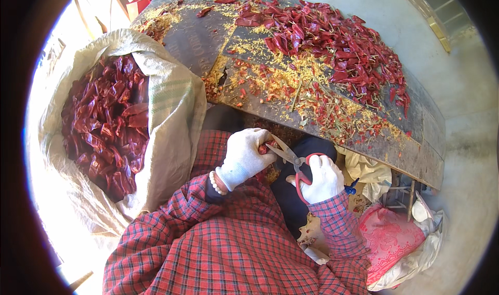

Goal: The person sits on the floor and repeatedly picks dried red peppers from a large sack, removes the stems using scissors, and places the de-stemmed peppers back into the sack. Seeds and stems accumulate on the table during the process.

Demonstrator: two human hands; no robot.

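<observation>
My left hand, in a white knit glove, grips a dried red chili pepper that is mostly hidden by the fingers. In my right hand, also gloved in white, is a pair of red-handled scissors. Their blades are spread apart, with the tips beside the chili at my left hand. Both hands are over my lap, just before the near edge of the table. To the left stands a woven sack with its mouth rolled wide, holding many dried red chilies.
Dried chilies with stems form a large pile on the table's far right. Yellow seeds and cut stems are scattered nearer me. A red patterned cloth lies at lower right, near a pale crumpled sheet. A wall borders the right.
</observation>
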